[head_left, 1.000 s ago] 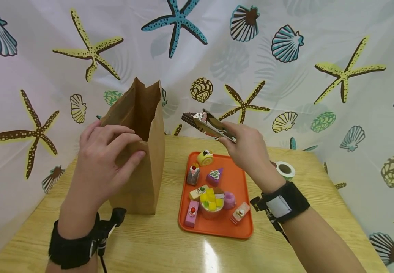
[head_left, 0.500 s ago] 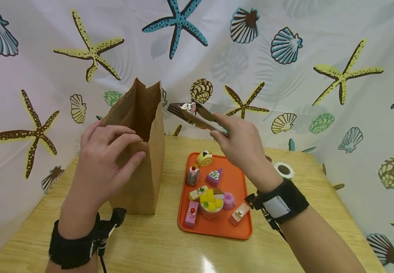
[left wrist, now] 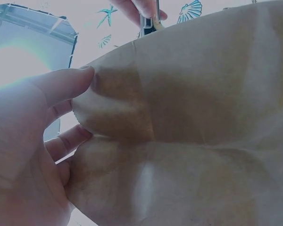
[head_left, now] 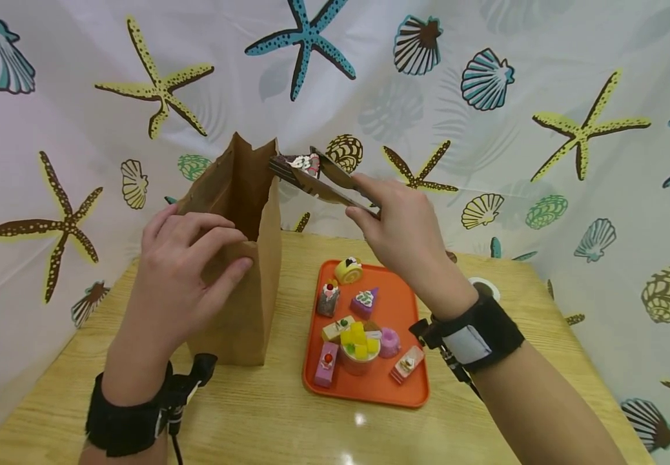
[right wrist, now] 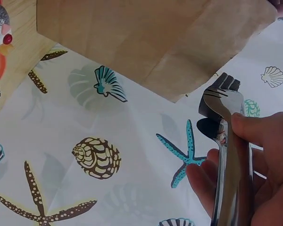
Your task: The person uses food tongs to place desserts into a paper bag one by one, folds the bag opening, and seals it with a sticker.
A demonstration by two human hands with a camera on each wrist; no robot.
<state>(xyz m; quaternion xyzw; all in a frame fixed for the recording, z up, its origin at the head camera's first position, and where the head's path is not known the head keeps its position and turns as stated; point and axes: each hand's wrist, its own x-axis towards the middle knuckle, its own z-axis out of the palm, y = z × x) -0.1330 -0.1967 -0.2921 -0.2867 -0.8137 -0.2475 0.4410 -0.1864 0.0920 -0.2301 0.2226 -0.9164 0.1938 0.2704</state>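
Note:
A brown paper bag stands upright with its top open. My left hand holds its near rim, thumb on the outer face and fingers over the edge; the left wrist view has the thumb on the paper too. My right hand grips metal tongs, whose ends are a fork and a spoon in the right wrist view. Clamped in the tongs is a toy chocolate cake slice with white and pink topping. Its dark tip overlaps the bag's right upper edge in the head view.
An orange tray right of the bag bears several toy sweets, among them a yellow roll, a purple slice and a cup of yellow cubes. A roll of tape sits partly behind the right forearm. Patterned cloth encloses the table.
My right hand has moved left and slightly up, bringing the tongs and cake slice from above the tray's far side to the bag's mouth. The left hand keeps its hold on the rim.

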